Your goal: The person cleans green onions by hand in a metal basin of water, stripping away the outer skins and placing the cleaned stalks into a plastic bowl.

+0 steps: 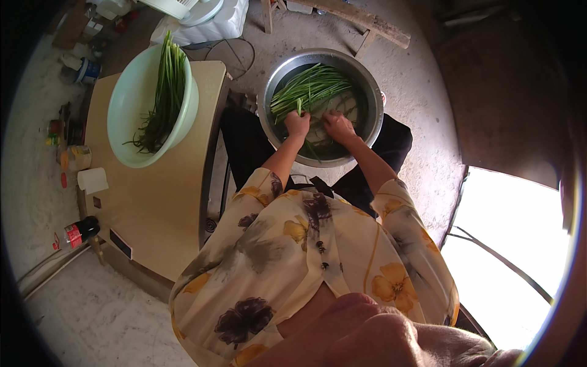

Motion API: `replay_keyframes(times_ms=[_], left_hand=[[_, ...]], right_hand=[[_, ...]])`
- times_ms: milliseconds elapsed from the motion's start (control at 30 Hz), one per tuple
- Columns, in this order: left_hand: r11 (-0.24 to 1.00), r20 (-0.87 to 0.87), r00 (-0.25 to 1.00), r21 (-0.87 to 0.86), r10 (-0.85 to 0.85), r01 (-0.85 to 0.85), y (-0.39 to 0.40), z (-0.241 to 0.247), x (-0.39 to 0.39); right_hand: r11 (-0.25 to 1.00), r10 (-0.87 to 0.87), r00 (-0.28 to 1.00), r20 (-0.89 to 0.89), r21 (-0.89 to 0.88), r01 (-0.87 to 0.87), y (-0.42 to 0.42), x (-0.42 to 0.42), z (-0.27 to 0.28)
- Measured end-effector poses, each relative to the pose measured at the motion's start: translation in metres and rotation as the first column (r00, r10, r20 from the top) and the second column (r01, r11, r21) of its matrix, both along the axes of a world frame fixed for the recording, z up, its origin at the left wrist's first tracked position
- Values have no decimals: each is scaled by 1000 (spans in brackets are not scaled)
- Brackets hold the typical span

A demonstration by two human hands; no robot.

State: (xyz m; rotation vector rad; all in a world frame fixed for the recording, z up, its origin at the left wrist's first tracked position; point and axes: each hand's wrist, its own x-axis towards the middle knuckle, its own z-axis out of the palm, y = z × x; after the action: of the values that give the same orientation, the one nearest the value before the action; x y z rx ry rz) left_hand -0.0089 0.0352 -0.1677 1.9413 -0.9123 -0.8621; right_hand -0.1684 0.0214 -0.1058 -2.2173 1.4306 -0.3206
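Observation:
A wide metal basin (377,120) with water stands before me, between my knees. Long green leafy stalks (316,85), like garlic chives, lie across its far part. My left hand (298,124) is closed on some of these stalks, their pale ends poking up above the fist. Over the water to its right is my right hand (338,125), fingers bent downward; whether it pinches a leaf, I cannot tell. Loose leaves float around both hands. On the table at my left, a pale green plastic bowl (133,105) holds another bunch of green stalks (167,91), leaning on its right wall.
The light wooden table (156,206) carries a paper roll (93,180) and a dark phone-like object (120,244). A cola bottle (81,231) is by its left edge. Beyond the basin stands a wooden bench (362,20); a white-wrapped stack (206,27) is at the back left.

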Motion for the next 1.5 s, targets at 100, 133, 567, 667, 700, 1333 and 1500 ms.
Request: replay_keyframes(times_ms=[100,133,567,667,700,1333,1500], left_hand=[[997,181,980,23,-79,76,6,2,-5],[997,62,996,32,-71,69,8,4,-3],[968,-254,950,-214,-181,127,17,74,19],[952,-223,949,-259,-224,164,14,82,20],[950,-222,947,-262,-232,171,15,85,20],[940,-251,911,-190,-326,284,11,101,30],[950,-313,902,-188,-299,249,11,105,25]], right_hand=[[1000,-4,993,-120,-9,3,-2,-3,-10],[1000,-28,999,-17,3,28,-1,-2,-6],[976,-23,940,339,213,-53,-5,9,62],[980,28,941,336,178,-93,-15,4,68],[980,47,935,351,163,-111,-15,4,70],[963,244,923,297,40,-268,-17,4,77],[959,282,940,191,-23,-283,-20,11,85]])
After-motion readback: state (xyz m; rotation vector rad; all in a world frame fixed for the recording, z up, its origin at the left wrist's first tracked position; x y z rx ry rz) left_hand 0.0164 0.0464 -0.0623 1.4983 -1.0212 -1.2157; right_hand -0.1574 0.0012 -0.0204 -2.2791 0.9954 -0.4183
